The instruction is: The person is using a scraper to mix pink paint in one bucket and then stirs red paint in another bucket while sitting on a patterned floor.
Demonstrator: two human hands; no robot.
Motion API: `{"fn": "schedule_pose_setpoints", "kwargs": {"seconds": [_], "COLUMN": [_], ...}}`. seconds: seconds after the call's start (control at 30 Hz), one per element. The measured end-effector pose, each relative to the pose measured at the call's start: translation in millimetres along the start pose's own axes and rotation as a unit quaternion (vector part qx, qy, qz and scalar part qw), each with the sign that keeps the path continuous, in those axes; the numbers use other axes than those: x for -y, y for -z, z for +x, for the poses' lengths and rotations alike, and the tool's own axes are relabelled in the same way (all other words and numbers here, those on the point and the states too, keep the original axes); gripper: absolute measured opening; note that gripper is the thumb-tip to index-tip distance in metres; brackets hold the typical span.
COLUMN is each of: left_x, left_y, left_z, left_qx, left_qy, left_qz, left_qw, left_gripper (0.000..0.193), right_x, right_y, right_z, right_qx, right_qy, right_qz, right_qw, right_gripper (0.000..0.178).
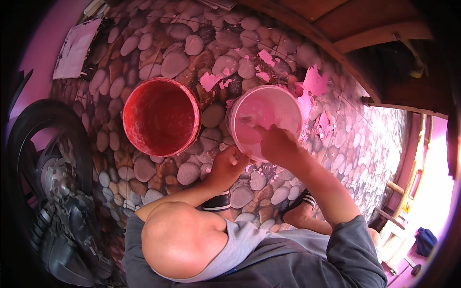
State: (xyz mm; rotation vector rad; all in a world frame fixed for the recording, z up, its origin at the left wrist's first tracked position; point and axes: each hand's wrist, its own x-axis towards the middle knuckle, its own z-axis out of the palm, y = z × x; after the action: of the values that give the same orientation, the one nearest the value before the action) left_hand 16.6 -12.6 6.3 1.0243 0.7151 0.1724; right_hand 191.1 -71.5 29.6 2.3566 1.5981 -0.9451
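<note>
A white bucket (pixel 232 126) stands in front of me with pink, smeared inner walls. My left hand (pixel 227 169) is closed at its near rim, the fingertips pinching the edge. Over the right near side of the rim reaches my right hand (pixel 277 144), its fingers closed and pointing down inside. A small pale, blurred shape lies just beyond those fingers, and I cannot make out what it is. To the left is a red bucket (pixel 161 117), with pale streaks on its rim and inside.
Pink paint flakes (pixel 210 81) lie beyond the white bucket, and a larger peeled piece (pixel 314 80) is to its right. A motorbike wheel (pixel 48 144) stands at the left. Brown wooden furniture (pixel 384 36) fills the upper right, and a bamboo ladder (pixel 417 165) is at the right.
</note>
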Motion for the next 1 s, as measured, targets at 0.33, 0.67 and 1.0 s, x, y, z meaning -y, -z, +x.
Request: {"fn": "schedule_pose_setpoints", "kwargs": {"seconds": [0.33,0.67,1.0], "left_x": [0,14,13], "left_y": [4,4,5], "left_z": [-2,3,3], "left_qx": [0.05,0.06,0.054], "left_qy": [0.053,0.014,0.018], "left_qz": [-0.036,-0.036,-0.039], "left_qw": [0.997,0.997,0.998], "left_gripper": [0.02,0.023,0.021], "right_x": [6,-2,0], "right_y": [1,-15,-13], "right_z": [-3,2,11], "right_qx": [0.03,-0.044,-0.098], "right_qy": [0.006,-0.041,-0.075], "right_qz": [-0.013,0.03,0.031], "right_qw": [0.999,0.998,0.992], "right_gripper": [0.036,0.04,0.035]}}
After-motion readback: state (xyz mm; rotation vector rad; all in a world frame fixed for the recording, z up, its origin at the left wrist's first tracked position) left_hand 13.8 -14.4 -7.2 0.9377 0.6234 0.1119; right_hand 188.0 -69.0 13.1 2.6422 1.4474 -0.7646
